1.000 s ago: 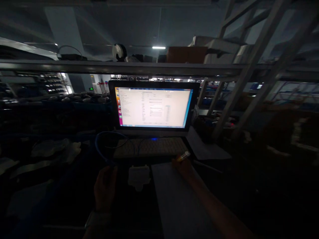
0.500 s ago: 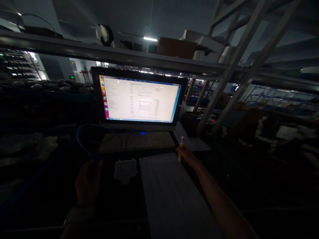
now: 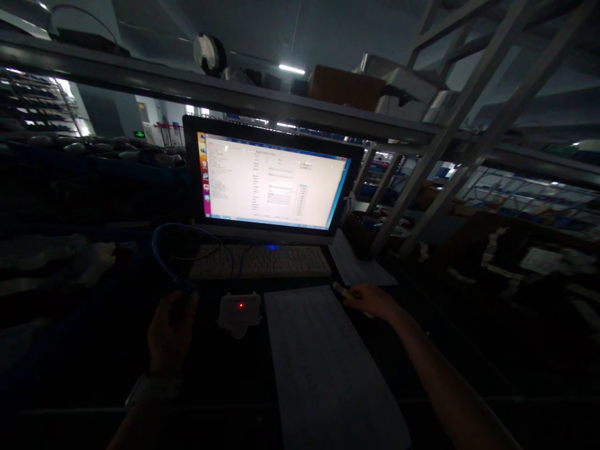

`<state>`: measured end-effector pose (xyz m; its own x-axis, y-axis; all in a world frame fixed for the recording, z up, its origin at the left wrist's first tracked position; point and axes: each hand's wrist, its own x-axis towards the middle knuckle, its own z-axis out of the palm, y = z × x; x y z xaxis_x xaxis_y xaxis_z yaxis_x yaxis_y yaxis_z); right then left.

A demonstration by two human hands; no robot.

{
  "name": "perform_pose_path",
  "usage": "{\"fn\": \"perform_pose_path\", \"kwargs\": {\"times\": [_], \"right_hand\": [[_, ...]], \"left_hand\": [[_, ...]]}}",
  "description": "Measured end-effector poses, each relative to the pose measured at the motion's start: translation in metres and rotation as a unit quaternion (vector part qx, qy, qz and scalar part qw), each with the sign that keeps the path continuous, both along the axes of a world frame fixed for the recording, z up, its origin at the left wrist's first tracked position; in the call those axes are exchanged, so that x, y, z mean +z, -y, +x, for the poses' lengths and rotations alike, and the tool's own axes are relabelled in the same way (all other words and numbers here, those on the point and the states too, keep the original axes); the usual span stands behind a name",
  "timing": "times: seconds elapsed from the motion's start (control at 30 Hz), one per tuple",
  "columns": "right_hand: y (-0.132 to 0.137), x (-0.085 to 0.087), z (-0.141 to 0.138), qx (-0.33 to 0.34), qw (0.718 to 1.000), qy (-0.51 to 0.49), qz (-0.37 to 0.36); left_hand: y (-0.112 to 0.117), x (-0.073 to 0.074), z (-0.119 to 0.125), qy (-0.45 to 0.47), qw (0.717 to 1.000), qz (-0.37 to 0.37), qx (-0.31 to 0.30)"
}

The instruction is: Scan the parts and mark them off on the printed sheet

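My left hand (image 3: 171,328) is closed around the end of a blue cable (image 3: 162,250); the end itself is lost in the dark. The cable loops up toward the keyboard. Just right of that hand lies a small white plastic device (image 3: 240,314) with a red light glowing on it. My right hand (image 3: 372,302) grips a yellow-and-white marker (image 3: 344,291), tilted with one end pointing up and left, at the right of the sheet's top edge. A long paper sheet (image 3: 323,362) lies between my hands, untouched by either.
Behind stands a lit monitor (image 3: 276,181) with a white keyboard (image 3: 262,261) before it. A second paper (image 3: 360,265) lies to the right. Overhead runs a metal shelf (image 3: 262,95) bearing a brown box (image 3: 345,89). Clear plastic bags (image 3: 91,259) lie at left.
The marker has gone from upright to tilted left, and my right hand has shifted right and slightly down. A red light now shows on the white device. My left hand keeps its grip.
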<state>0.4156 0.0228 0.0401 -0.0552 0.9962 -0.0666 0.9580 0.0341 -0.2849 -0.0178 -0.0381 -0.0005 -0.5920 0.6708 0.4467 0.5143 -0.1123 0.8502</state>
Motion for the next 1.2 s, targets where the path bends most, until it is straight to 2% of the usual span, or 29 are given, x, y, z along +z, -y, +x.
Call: {"fn": "perform_pose_path", "kwargs": {"times": [0.2,0.43,0.7,0.9,1.0,1.07,1.2], "right_hand": [[-0.001,-0.001,-0.002,0.001,1.000,-0.009,-0.010],[0.001,-0.003,-0.006,-0.011,0.999,-0.022,0.025],[0.003,-0.004,-0.022,-0.021,0.978,-0.176,0.108],[0.011,0.005,-0.036,0.006,0.957,-0.283,0.071],[0.012,0.008,-0.040,-0.028,0.933,-0.358,0.041],[0.012,0.008,-0.041,-0.033,0.899,-0.437,0.018],[0.012,0.010,-0.042,0.003,0.826,-0.563,-0.028]], "left_hand": [[-0.002,-0.003,-0.002,-0.007,1.000,0.001,0.017],[0.001,0.000,0.000,-0.020,1.000,0.019,0.009],[-0.001,0.002,0.001,-0.011,1.000,0.015,0.011],[0.000,0.003,0.001,0.013,1.000,0.002,0.004],[0.000,0.000,-0.001,-0.001,1.000,-0.003,0.006],[-0.001,-0.003,-0.002,-0.007,1.000,0.004,0.012],[-0.002,-0.005,-0.002,0.002,1.000,0.025,0.009]]}}
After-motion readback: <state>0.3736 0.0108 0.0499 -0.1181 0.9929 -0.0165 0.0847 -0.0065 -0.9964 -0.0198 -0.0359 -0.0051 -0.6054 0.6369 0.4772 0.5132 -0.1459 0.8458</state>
